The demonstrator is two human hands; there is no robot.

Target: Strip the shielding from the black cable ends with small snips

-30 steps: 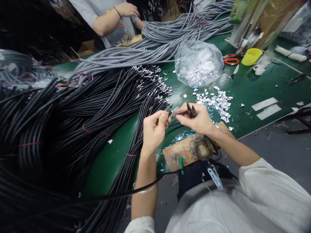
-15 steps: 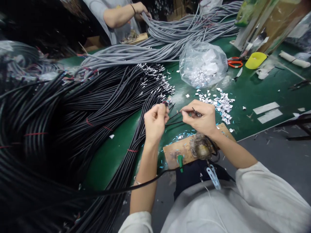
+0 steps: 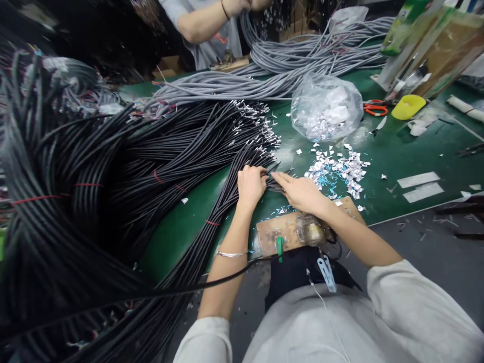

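Note:
My left hand (image 3: pixel 251 186) is closed around a black cable (image 3: pixel 270 168) at the edge of a bundle of black cables (image 3: pixel 236 179). Close beside it on the right, my right hand (image 3: pixel 300 192) is palm down, its fingers pointing left and nearly touching the left fingertips. Dark thin shapes show under the right fingers; what they grip is hidden by the hand. The bundled cables end in bare silvery tips (image 3: pixel 264 143). Below my hands lies a wooden board (image 3: pixel 270 234) with a metal fixture (image 3: pixel 313 232) and a green clip (image 3: pixel 279 247).
Foil scraps and blue bits (image 3: pixel 340 171) lie right of my hands, below a clear plastic bag (image 3: pixel 325 108). Orange scissors (image 3: pixel 375 107) and a yellow piece (image 3: pixel 408 107) lie farther right. Grey cables (image 3: pixel 227 85) cross the back, where a co-worker's arm (image 3: pixel 204 22) reaches.
My right hand has turned palm down and reaches left; the dark slim tool seen in it earlier is out of sight. My left hand has turned knuckles up. The view has shifted slightly.

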